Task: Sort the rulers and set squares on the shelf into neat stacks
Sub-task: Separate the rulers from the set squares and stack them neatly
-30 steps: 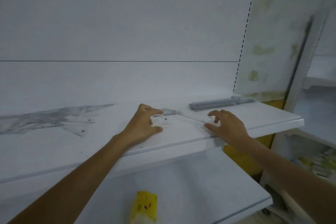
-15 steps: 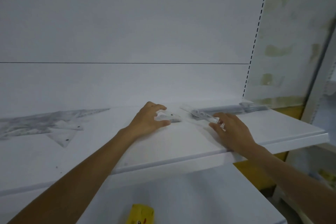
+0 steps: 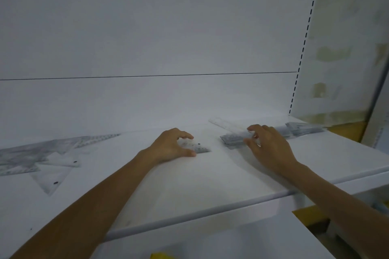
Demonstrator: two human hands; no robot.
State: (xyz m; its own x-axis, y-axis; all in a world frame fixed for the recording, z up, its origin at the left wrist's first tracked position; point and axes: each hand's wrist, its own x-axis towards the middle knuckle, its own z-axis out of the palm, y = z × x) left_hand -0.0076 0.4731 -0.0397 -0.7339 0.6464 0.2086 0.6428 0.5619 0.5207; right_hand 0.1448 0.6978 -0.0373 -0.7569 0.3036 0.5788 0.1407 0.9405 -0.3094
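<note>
- Shelf: one white board, seen from just in front. It carries all the task's things.
- Left hand: one of two hands reaching over the front edge. The fingers are curled, and forefinger and thumb pinch one small set square. This clear triangle lies flat on the shelf near the middle.
- Right hand: the fingers are bent over the near end of one clear ruler, with the thumb below it. The hand grips the ruler, which runs aslant toward the back left.
- Stack of rulers: one grey pile lying along the shelf at the right. Its left end passes under the clear ruler and the right hand. The number of rulers in it cannot be told.
- Heap of set squares: one loose grey spread at the far left, well apart from both hands. Two pale triangles, each with a dark hole, lie at its front; the rest cannot be counted.
- Back panel: white, with one thin horizontal seam.
- Lower shelf: one, bearing a yellow object that the bottom edge cuts off.
</note>
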